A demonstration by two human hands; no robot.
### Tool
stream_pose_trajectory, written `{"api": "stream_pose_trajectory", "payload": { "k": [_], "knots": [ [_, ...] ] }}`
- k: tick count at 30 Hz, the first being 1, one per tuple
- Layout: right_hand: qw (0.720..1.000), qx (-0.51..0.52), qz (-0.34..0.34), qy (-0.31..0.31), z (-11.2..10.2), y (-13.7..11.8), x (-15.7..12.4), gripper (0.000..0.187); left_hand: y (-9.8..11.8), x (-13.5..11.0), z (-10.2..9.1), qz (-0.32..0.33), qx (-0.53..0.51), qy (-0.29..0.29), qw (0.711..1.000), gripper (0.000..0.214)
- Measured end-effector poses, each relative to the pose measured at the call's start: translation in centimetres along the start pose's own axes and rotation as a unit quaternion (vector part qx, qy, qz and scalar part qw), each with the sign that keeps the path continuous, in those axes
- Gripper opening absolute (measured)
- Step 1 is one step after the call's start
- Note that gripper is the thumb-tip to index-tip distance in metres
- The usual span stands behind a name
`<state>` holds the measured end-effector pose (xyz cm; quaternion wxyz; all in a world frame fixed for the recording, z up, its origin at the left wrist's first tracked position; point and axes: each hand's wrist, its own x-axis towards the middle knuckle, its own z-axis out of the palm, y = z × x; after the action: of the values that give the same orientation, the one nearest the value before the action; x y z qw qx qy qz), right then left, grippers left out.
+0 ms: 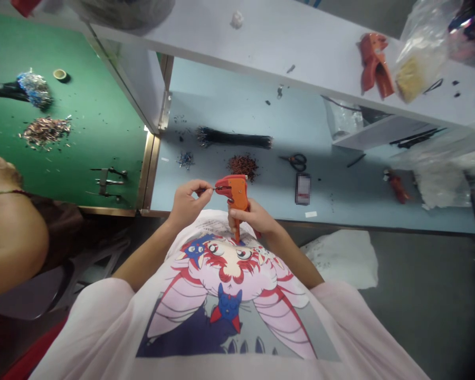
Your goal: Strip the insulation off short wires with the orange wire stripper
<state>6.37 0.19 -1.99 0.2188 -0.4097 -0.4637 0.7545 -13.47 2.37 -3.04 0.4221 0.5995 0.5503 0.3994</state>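
My right hand point(255, 215) is wrapped round the handle of an orange and red wire stripper point(238, 194), held upright just past the table's front edge. Its jaws point left, toward my left hand point(190, 201). Thumb and forefinger of that hand pinch a thin dark wire point(209, 189), whose end reaches the jaws; I cannot tell how deep it sits. Behind the tool lies a heap of small reddish-brown bits point(243, 165). Farther back is a long bundle of black wires point(237, 138) with frayed-looking ends at the left.
Scissors point(296, 161) and a phone point(303, 189) lie right of the heap. Another stripper point(375, 66) rests on the raised shelf point(269, 39); red-handled pliers point(396, 186) lie far right. At the green table point(106, 116) on the left, a co-worker's arm point(13, 232) shows.
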Motion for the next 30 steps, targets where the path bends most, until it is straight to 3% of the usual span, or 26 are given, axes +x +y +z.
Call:
{"api": "stream_pose_trajectory", "payload": {
  "k": [12,19,25,30],
  "knots": [
    [0.999,-0.040,0.005,-0.001,0.0,-0.1,0.0,0.031,0.0,0.2,-0.2,-0.012,-0.007,-0.009,1.000,0.012],
    [0.999,-0.035,0.007,0.030,-0.1,0.4,0.3,0.038,-0.1,0.5,-0.2,-0.012,0.005,-0.011,1.000,0.013],
    [0.994,0.085,0.011,0.061,-0.7,1.5,0.8,0.033,-0.4,1.0,0.3,0.000,0.019,-0.012,1.000,0.014],
    [0.965,0.238,0.007,0.113,-2.2,1.5,0.6,0.025,-1.2,1.0,-0.3,-0.019,0.017,0.026,0.999,0.014]
  ]
}}
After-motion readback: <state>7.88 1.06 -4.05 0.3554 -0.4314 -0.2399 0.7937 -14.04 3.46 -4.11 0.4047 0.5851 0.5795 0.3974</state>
